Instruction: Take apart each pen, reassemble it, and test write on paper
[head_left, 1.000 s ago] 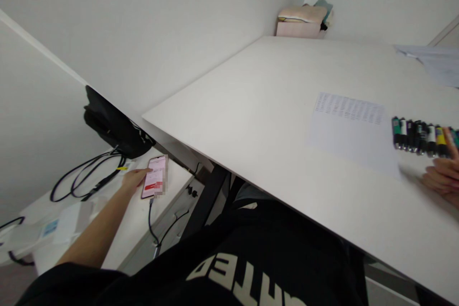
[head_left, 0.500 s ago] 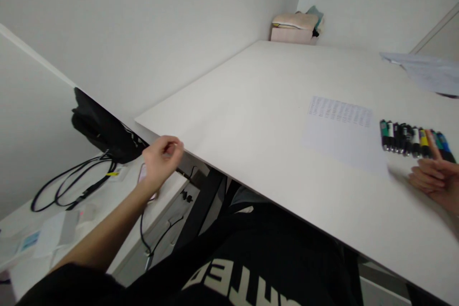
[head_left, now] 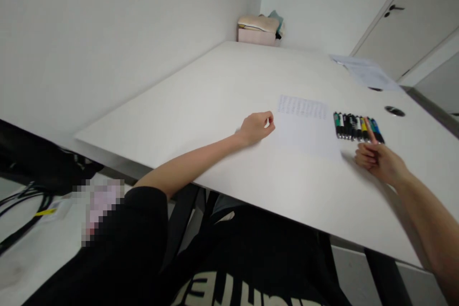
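My left hand [head_left: 256, 129] rests over the white table beside the left edge of a printed sheet of paper [head_left: 304, 126]. Its thumb and index finger curl into a closed ring, and nothing shows in them. On the right, my right hand [head_left: 382, 160] points forward with the index finger stretched out and the others curled. That finger lies over a row of pens [head_left: 349, 126], near the yellow one; whether it touches them I cannot tell. Black, white, green, yellow and blue show among the several pens, which lie side by side right of the sheet.
More papers [head_left: 369, 71] lie at the table's far right, near a round cable grommet [head_left: 394, 111]. A pink box [head_left: 256, 37] with folded cloth stands at the far corner. Lower left, black cables [head_left: 27, 217] lie on a side surface. A door [head_left: 412, 24] is behind.
My left hand has moved right, from the table's front left edge to beside the sheet. The view has turned right. My right hand still points at the pens.
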{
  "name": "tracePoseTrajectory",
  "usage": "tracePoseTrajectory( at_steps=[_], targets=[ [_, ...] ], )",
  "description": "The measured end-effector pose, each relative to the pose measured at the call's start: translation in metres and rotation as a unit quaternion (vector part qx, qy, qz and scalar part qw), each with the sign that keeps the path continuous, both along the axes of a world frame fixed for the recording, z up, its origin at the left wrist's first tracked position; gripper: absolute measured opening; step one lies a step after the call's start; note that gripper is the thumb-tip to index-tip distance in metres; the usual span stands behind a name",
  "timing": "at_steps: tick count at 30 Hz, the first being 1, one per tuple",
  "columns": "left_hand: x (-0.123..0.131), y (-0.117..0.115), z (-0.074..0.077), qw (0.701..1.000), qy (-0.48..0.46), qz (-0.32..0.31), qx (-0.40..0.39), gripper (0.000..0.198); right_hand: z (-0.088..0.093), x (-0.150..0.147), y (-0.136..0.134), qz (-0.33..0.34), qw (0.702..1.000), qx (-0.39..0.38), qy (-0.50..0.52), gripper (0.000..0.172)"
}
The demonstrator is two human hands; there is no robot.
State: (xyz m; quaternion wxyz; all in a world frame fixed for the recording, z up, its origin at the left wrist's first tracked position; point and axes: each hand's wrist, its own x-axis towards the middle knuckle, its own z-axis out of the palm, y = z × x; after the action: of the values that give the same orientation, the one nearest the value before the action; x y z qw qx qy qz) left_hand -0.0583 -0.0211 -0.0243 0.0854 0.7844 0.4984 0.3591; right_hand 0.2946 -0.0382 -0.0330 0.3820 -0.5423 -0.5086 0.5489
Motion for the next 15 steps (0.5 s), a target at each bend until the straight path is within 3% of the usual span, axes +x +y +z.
tracePoseTrajectory(
  at_steps=[3,7,11,13,15],
  targets=[
    [-0.01,0.006,-0.017,0.998,0.038,0.014,-0.039,0.01,0.0,0.001,0.001,-0.008,0.998,-0.04,0.055,0.034],
    [-0.021,0.009,-0.024,0.997,0.056,-0.009,-0.051,0.015,0.0,-0.002,0.0,-0.007,0.997,-0.044,0.057,0.034],
    [-0.018,0.007,-0.021,0.993,0.095,-0.068,-0.03,0.025,0.005,0.007,0.006,-0.039,0.997,0.007,-0.065,0.031],
    [-0.015,0.003,-0.019,0.987,0.119,-0.109,-0.014,0.029,0.012,0.019,0.017,-0.11,0.973,0.074,-0.191,0.027],
    [-0.012,-0.001,-0.018,0.978,0.146,-0.151,0.003,0.032,0.021,0.032,0.032,-0.153,0.955,0.088,-0.24,0.021]
  ],
)
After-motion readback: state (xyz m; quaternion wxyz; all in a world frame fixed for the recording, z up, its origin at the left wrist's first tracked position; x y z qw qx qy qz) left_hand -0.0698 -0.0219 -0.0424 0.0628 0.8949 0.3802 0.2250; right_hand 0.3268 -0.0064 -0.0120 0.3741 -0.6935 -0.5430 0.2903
